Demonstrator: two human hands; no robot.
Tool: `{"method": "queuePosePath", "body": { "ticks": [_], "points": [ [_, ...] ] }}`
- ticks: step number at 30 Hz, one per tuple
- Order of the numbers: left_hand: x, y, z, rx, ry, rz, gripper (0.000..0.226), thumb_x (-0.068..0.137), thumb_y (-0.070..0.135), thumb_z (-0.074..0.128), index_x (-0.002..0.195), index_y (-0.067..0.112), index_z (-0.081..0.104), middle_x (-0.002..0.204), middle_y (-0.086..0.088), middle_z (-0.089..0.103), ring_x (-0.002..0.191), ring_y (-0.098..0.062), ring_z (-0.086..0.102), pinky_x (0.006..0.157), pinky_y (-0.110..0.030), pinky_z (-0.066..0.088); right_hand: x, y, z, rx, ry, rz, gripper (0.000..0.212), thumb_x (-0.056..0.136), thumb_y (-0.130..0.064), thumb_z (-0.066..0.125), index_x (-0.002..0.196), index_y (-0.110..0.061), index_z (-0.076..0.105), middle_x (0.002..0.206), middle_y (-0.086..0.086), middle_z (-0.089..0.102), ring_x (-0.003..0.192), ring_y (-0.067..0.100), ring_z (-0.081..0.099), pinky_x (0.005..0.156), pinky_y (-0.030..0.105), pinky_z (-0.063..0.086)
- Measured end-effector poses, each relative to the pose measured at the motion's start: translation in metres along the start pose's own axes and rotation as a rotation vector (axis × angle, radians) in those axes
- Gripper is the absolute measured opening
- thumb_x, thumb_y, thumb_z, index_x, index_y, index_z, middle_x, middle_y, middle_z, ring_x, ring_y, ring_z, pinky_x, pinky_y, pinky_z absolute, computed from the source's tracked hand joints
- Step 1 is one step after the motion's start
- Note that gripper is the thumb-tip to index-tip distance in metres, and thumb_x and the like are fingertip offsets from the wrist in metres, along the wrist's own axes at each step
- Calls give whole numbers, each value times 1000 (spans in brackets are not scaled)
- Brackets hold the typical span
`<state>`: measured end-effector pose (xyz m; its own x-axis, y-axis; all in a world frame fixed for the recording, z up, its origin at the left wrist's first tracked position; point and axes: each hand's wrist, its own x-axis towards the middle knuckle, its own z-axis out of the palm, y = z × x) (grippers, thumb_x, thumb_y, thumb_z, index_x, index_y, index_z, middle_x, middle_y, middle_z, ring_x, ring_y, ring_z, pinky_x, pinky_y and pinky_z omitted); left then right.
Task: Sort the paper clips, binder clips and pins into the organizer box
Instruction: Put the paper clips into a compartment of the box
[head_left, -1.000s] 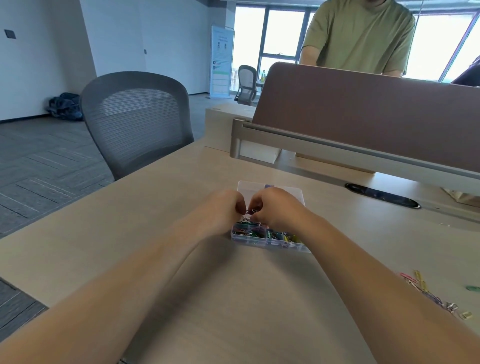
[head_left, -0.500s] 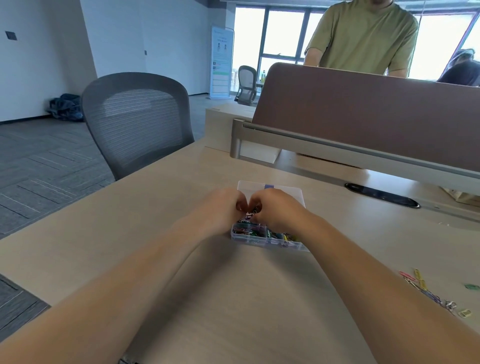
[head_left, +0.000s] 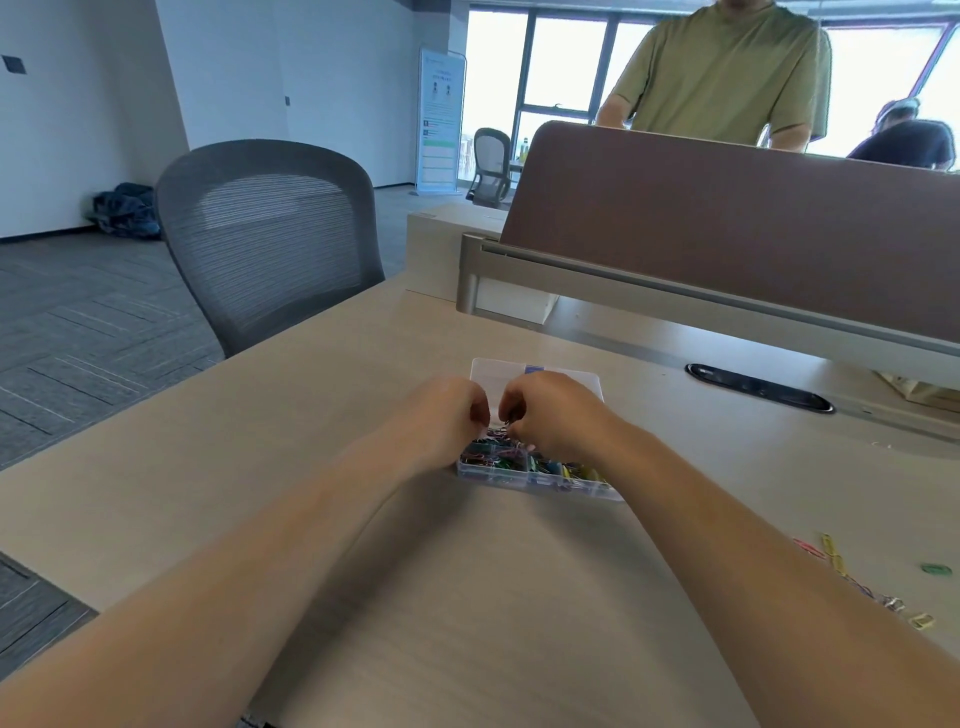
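A clear plastic organizer box (head_left: 540, 480) sits mid-desk, its compartments holding coloured clips, with its open lid (head_left: 519, 370) lying flat behind. My left hand (head_left: 444, 421) and my right hand (head_left: 553, 415) hover together over the box's left half, fingers curled and fingertips almost meeting. They pinch a small tangle of paper clips (head_left: 503, 427) between them, just above the compartment. My hands hide the far compartments. Several loose paper clips (head_left: 836, 564) and a small binder clip (head_left: 922, 619) lie on the desk at the right.
A brown divider panel (head_left: 727, 223) on a metal rail runs along the desk's far side, with a cable slot (head_left: 758, 392) in front of it. A grey mesh chair (head_left: 270, 239) stands at the left edge. A person in a green shirt (head_left: 722, 73) stands behind the divider.
Both hands stay over the box's left half, with only small finger movements. The box has not moved. The person behind the divider has shifted slightly.
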<state>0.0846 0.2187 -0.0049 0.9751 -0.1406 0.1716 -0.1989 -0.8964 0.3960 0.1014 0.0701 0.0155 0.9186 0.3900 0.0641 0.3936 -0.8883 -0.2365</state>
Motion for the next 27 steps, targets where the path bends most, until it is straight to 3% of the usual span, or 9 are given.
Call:
{"method": "queuePosePath", "body": {
  "ticks": [8, 18, 27],
  "points": [
    [-4, -5, -8, 1, -17, -23, 13, 86, 15, 61, 93, 21, 71, 96, 1, 67, 82, -14, 56, 71, -25, 45, 2, -1, 0, -33, -23, 17, 24, 88, -5, 64, 107, -16, 74, 106, 8, 70, 90, 25, 64, 87, 33, 55],
    [-2, -1, -7, -14, -7, 8, 14, 89, 13, 60, 93, 19, 72, 97, 0, 68, 91, -17, 62, 75, -26, 48, 5, -2, 1, -20, -20, 23, 18, 88, -12, 67, 104, -17, 74, 104, 7, 70, 90, 24, 65, 87, 33, 54],
    [-2, -1, -4, 0, -44, 4, 18, 88, 10, 58, 93, 18, 74, 96, -3, 70, 86, -20, 64, 74, -27, 51, 4, -1, 0, 26, 19, 10, 12, 87, -12, 67, 95, -18, 75, 95, 2, 73, 82, 18, 64, 76, 29, 53]
  ]
}}
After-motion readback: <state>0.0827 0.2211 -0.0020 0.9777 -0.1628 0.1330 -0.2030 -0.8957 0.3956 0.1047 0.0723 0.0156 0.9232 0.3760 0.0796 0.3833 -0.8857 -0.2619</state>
